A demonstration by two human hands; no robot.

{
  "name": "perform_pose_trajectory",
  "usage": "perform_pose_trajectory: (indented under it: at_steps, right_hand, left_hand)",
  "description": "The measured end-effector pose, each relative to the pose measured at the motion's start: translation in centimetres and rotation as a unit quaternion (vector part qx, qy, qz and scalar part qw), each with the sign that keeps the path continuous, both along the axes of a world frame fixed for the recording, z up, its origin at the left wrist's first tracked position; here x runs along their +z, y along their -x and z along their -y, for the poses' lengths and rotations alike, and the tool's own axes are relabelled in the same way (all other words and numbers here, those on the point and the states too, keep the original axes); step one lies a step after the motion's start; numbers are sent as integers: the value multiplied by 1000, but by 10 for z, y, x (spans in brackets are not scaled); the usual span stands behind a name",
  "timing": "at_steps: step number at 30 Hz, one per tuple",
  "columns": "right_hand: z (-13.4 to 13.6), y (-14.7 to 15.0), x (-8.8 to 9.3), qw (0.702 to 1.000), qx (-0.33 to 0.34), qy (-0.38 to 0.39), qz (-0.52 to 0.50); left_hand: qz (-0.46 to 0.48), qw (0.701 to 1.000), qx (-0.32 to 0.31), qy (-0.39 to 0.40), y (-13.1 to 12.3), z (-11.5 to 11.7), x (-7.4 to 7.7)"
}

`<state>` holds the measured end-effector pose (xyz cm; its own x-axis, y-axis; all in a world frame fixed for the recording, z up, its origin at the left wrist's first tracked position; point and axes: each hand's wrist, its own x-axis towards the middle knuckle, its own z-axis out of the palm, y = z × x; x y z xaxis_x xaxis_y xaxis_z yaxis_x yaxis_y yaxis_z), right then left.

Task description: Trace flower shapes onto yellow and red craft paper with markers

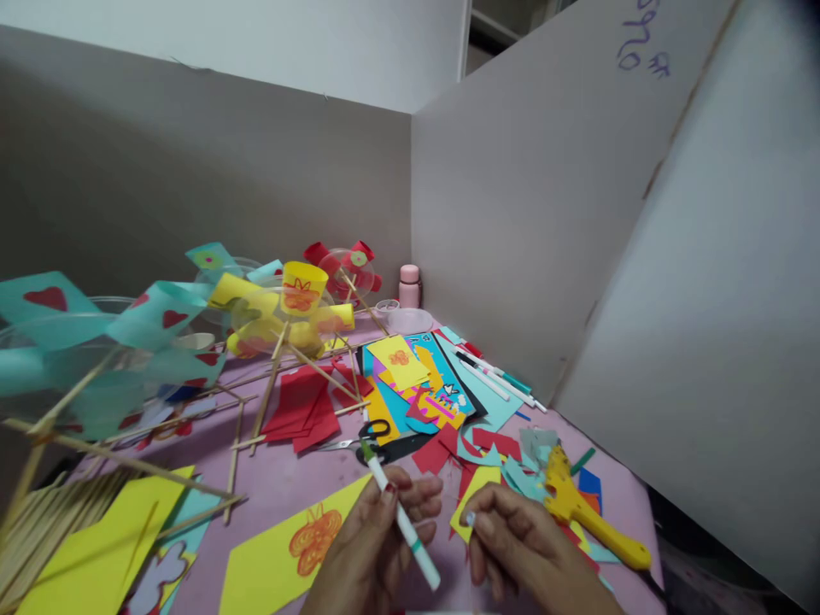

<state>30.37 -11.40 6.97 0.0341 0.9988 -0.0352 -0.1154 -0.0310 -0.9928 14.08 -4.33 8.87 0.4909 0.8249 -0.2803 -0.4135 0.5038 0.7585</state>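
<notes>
Over the table (282, 487), left hand (371, 547) grips a marker (401, 512); right hand (518, 547) pinches its cap (470, 518); dish (410, 320) beside bottle (409, 286).

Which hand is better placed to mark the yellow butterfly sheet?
Left. The left hand holds the marker, right beside the yellow butterfly sheet. The right hand sits farther off, fingers pinching a small piece.
</notes>
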Motion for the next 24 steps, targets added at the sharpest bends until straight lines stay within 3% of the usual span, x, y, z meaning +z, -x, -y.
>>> perform_pose_trajectory:
  at_steps: [5,11,20,22,24]
  right_hand:
    - [0,28,-18,998,41,40,-41]
    - [-5,42,-15,998,44,35,-38]
    - [-10,48,-12,999,38,32,10]
    - [-13,47,-11,996,0,-30,89]
    - [-16,46,-11,967,-52,-135,210]
  left_hand:
    - [27,988,144,55,6,-3,4]
    - [26,978,195,74,3,4,8]
    - [72,974,202,76,19,7,-4]
    - [100,974,162,122,24,7,-7]
    - [152,967,101,180,28,10,-14]
